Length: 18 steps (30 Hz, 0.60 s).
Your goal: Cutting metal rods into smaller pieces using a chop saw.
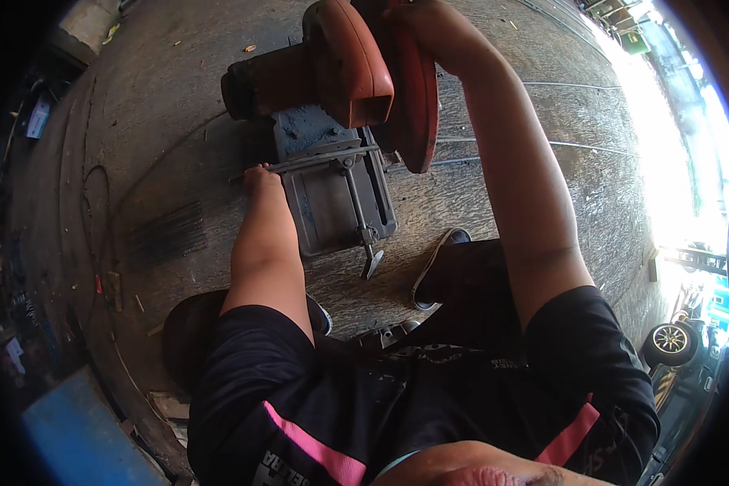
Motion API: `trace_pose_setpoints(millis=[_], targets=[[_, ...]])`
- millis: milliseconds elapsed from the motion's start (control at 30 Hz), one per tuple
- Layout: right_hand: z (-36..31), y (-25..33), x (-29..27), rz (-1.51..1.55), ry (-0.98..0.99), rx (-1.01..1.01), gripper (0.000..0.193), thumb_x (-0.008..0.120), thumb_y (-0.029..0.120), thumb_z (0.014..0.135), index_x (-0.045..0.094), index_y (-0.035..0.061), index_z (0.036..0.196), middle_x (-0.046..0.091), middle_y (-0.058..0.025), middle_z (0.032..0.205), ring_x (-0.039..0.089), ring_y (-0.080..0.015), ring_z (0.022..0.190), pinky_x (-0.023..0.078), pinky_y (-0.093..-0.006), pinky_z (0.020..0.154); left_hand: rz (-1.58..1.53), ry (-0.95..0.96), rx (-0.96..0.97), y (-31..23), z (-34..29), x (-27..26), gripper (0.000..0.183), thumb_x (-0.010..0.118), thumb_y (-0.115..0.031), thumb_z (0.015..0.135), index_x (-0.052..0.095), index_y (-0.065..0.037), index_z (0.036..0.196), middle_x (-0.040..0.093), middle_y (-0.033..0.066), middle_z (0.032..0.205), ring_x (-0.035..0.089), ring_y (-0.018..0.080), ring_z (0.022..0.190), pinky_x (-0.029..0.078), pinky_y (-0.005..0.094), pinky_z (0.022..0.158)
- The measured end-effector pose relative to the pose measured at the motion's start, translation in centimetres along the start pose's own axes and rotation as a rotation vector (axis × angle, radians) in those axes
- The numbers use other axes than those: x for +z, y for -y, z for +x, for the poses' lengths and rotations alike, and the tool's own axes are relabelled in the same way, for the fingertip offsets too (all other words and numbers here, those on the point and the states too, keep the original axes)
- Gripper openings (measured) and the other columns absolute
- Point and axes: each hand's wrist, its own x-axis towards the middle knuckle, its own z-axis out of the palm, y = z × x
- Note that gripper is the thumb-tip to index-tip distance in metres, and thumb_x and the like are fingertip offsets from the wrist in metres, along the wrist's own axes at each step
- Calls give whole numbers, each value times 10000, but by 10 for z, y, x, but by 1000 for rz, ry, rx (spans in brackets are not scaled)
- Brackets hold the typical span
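Observation:
A cut-off saw [352,69] with an orange-red motor housing, loop handle and blade guard stands on the floor in front of me. Its grey base [324,211] carries a vise with a threaded screw [356,194] and a small crank at the near end. At the base's left side, my left hand [261,176] is closed around the end of a thin metal bar [312,160] lying across the vise. My right hand [429,24] reaches to the top of the view and grips the upper part of the red guard; its fingertips are partly cut off by the picture's edge.
Thin metal rods [575,146] lie on the worn floor to the right. A cable [105,219] loops along the left. At the lower left is a blue panel [89,429]. My shoes [441,259] flank the saw's near end. A wheel [671,343] shows far right.

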Motion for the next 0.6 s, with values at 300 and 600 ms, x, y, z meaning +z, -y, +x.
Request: trace_pose_setpoints(millis=[300,600], targets=[[8,6,15,-109,-207,146,343,510,158,751,638,-7,1024,592,-141,1133,446,-296,1186,305,-392,1016,0,-39,13,-6,-25,3,224,392,-156,945,483,29,1032,590,142,949,582,232,746,504,334,673],[9,13,29,-230,-59,70,405,461,203,820,570,-1,1153,570,-136,1186,466,-277,1167,287,-410,1026,-3,-81,21,-9,-34,5,200,416,-140,932,503,30,996,603,135,893,585,235,698,514,333,633]])
